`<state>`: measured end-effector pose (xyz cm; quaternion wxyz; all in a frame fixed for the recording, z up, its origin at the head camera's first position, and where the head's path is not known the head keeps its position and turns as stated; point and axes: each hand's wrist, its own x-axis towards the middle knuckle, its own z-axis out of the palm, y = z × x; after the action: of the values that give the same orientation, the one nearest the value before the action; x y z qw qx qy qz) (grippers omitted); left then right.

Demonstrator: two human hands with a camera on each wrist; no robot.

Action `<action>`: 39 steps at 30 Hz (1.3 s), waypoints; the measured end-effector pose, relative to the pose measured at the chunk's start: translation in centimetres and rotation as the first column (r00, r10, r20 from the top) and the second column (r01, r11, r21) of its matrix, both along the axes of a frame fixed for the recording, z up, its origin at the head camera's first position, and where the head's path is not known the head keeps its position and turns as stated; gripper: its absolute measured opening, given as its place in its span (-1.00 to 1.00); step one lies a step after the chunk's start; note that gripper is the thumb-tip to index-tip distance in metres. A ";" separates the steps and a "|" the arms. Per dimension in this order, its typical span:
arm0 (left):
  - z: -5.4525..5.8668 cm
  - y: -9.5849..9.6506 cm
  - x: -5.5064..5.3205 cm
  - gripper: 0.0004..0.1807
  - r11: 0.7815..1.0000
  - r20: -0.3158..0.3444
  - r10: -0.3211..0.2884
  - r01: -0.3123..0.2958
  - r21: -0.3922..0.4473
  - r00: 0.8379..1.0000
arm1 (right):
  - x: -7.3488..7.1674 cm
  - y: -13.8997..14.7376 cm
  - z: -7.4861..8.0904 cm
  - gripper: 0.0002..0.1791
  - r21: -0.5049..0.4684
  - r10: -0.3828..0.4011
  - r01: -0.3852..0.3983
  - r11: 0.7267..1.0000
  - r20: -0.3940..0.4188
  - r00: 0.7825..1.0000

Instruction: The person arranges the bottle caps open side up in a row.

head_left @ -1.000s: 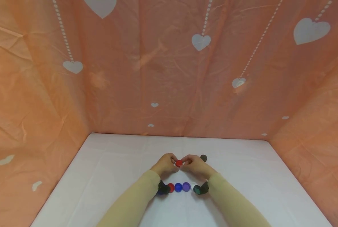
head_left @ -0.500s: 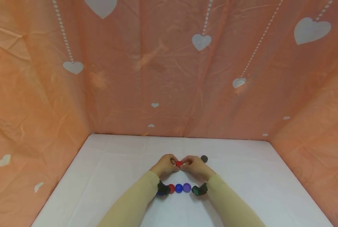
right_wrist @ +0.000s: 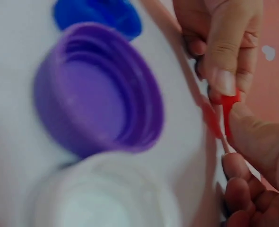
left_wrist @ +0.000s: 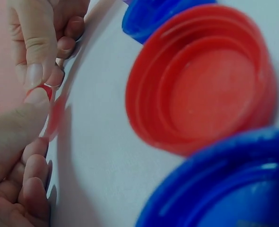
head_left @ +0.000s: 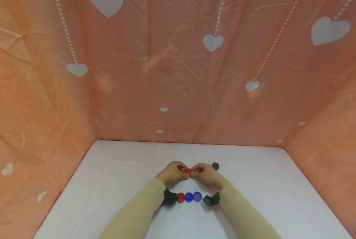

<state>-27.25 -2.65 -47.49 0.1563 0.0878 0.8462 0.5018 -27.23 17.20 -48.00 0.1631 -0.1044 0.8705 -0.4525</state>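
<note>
My left hand (head_left: 173,172) and right hand (head_left: 207,174) meet near the middle of the white table, fingertips almost together. Between them they pinch a small red bottle cap (head_left: 188,171), thumbs and fingers on its opposite sides. In the right wrist view the red cap (right_wrist: 230,116) stands on edge, partly covered by both thumbs. Only a sliver of this red cap (left_wrist: 47,90) shows in the left wrist view. Nearer the body lies a row of caps: a blue one (head_left: 168,201) partly under the left wrist, then red (head_left: 180,198), blue (head_left: 188,197), purple (head_left: 197,196) and white (head_left: 205,194).
A dark cap (head_left: 215,166) lies just beyond the right hand. The row's red cap (left_wrist: 210,90) and purple cap (right_wrist: 99,94) lie hollow side up. Orange cloth (head_left: 178,83) with pale hearts walls the white table (head_left: 121,166) at the back and sides.
The held red cap shows less of its round face now, more covered by the fingers. The left wrist has shifted slightly left, showing more of the blue cap beneath it.
</note>
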 end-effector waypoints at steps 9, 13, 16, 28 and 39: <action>0.9 -0.1 0.4 -0.77 0.997 -0.015 -0.071 0.071 0.035 0.997 | 0.5 1.3 0.3 -0.76 -0.084 0.063 -0.067 0.994 -0.050 0.997; 1.8 0.2 1.0 -0.77 0.993 -0.060 -0.064 0.069 0.090 0.996 | 1.7 1.4 1.6 -0.74 -0.101 0.036 -0.046 0.994 -0.099 0.994; 2.5 0.2 1.6 -0.77 0.992 -0.096 -0.060 0.070 0.104 0.994 | 3.0 1.0 3.1 -0.75 -0.114 -0.015 -0.002 0.993 -0.143 0.990; 2.8 0.1 4.3 -0.80 0.995 -0.172 -0.090 0.096 0.023 0.981 | 4.9 1.4 2.6 -0.71 -0.181 -0.029 0.002 0.984 -0.144 0.989; 1.9 0.2 4.7 -0.85 0.993 -0.187 -0.100 0.111 0.049 0.977 | 5.5 1.3 2.5 -0.70 -0.149 -0.023 0.003 0.989 -0.132 0.991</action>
<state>-22.53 -2.50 -45.59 0.1011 0.1830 0.8360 0.5074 -21.76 18.53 -45.48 0.0933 -0.1405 0.8440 -0.5091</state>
